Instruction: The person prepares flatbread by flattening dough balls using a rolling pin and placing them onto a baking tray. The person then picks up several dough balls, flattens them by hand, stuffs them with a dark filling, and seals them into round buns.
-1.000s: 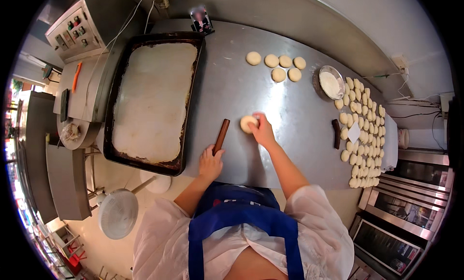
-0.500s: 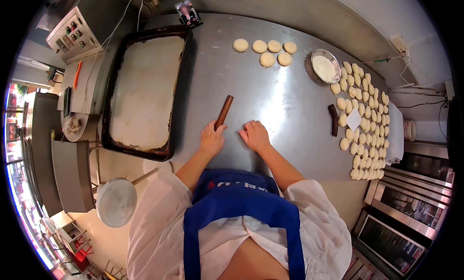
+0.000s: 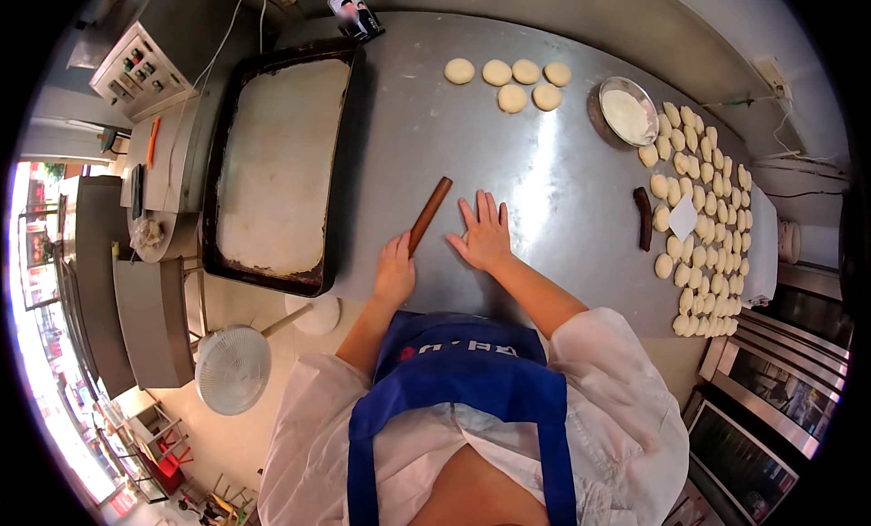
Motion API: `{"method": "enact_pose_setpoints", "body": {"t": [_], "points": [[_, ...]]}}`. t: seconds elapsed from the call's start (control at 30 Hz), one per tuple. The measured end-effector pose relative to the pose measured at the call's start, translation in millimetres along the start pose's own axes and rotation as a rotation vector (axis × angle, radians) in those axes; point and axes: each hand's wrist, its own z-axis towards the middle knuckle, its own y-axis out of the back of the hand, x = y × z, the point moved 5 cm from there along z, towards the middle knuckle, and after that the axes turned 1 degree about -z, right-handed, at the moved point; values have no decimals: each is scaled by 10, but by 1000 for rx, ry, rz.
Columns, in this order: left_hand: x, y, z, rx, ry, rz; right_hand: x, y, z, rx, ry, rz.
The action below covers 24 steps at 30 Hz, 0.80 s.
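Note:
My right hand (image 3: 484, 231) lies flat on the steel table (image 3: 544, 181) with its fingers spread; nothing shows under the palm. Just left of it, my left hand (image 3: 395, 267) closes on the near end of a brown wooden rolling pin (image 3: 430, 213) that points away and to the right. Several flattened dough rounds (image 3: 508, 77) sit at the far side of the table. Many small dough pieces (image 3: 703, 208) lie in rows along the right edge.
A large dark baking tray (image 3: 277, 163) with a floured sheet fills the table's left side. A metal bowl of flour (image 3: 628, 113), a dark stick-shaped tool (image 3: 642, 217) and a white card (image 3: 682, 219) lie right. A phone (image 3: 356, 13) stands at the back; a white fan (image 3: 234, 370) sits on the floor.
A second ago my right hand held a dough round on the table; now it lies flat, spread, with no dough visible. My left hand stays at the rolling pin's end.

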Motion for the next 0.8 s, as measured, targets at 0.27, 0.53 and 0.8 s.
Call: {"method": "enact_pose_setpoints", "body": {"t": [0.27, 0.53, 0.8], "points": [[3, 68, -13, 41, 44, 59, -66, -121, 130, 29, -56, -63], [-387, -130, 258, 195, 22, -81, 36, 100, 95, -218, 123, 116], [-907, -349, 481, 236, -317, 217, -612, 289, -737, -265, -175, -48]]}}
